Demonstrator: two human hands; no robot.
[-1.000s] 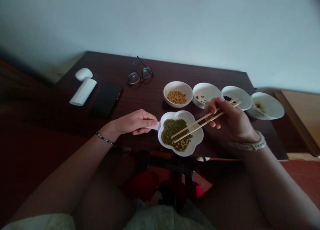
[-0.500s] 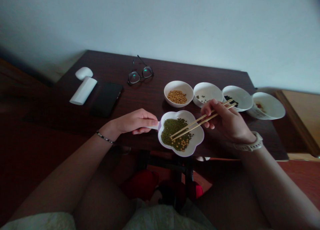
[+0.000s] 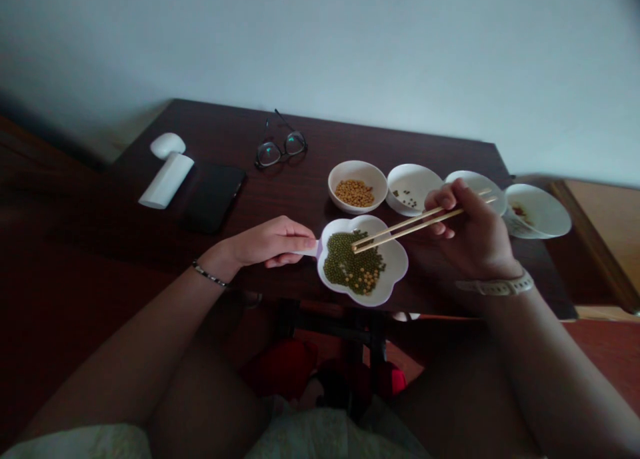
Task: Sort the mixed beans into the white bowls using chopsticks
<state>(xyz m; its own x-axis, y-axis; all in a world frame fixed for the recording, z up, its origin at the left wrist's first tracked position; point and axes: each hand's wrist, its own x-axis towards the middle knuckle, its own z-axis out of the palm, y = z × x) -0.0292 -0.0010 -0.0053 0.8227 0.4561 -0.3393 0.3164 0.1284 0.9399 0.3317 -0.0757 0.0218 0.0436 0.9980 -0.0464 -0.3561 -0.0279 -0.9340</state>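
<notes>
My left hand [image 3: 273, 241] is closed round the short handle of a white flower-shaped bowl [image 3: 399, 266] at the table's front edge. Green mung beans [image 3: 345, 252] fill its left and middle part, with some yellow soybeans [image 3: 369, 280] at the lower right. A pair of wooden chopsticks [image 3: 415, 227] is gripped in my right hand [image 3: 473, 236], slanting down to the left. Their tips are close together over the mung beans; a small yellowish spot shows there, but I cannot tell whether a bean is pinched.
Behind stand a white bowl [image 3: 345, 169] of soybeans, a bowl [image 3: 415, 174] with several small beans, a partly hidden bowl [image 3: 475, 178] and a bowl [image 3: 547, 212] with reddish bits. Glasses [image 3: 283, 151], a black phone [image 3: 214, 196] and a white cylindrical object [image 3: 167, 180] lie left.
My right hand and the chopsticks have moved right and slightly up, the tips drawing closer together. The flower-shaped bowl has shifted or tilted slightly; my left hand keeps its hold.
</notes>
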